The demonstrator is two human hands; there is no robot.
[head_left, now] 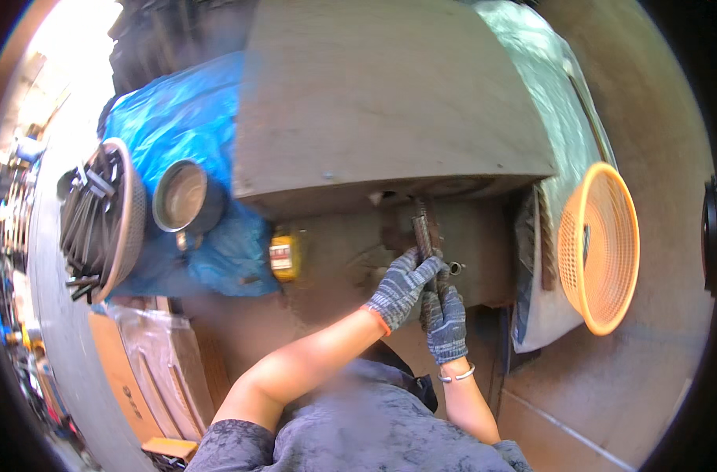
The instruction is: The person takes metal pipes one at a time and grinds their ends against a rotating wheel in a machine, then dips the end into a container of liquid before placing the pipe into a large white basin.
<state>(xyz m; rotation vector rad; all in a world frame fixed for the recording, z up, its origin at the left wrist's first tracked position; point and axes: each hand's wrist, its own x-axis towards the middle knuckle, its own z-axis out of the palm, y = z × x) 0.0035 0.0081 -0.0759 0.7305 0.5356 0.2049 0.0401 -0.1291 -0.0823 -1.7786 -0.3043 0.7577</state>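
Note:
Both my hands wear grey knitted gloves. My left hand (pixel 405 289) closes around a narrow, dark brown metal piece (pixel 423 228) with a ridged surface, which points away from me toward the dark opening under the big grey box. Just below and to the right, my right hand (pixel 448 324) is closed around the near end of the same piece, whose exact kind I cannot make out. A small metal ring (pixel 455 268) lies on the worktop (pixel 484 275) beside my fingers. To the left stands a yellow container (pixel 283 256) with a label.
A large grey metal box (pixel 398 94) overhangs the worktop. At the left are a metal mug (pixel 187 197) on blue plastic sheeting (pixel 177 102) and a pale basket (pixel 130 220) filled with dark metal rods. An orange basket (pixel 598 291) with a dark item inside stands at right.

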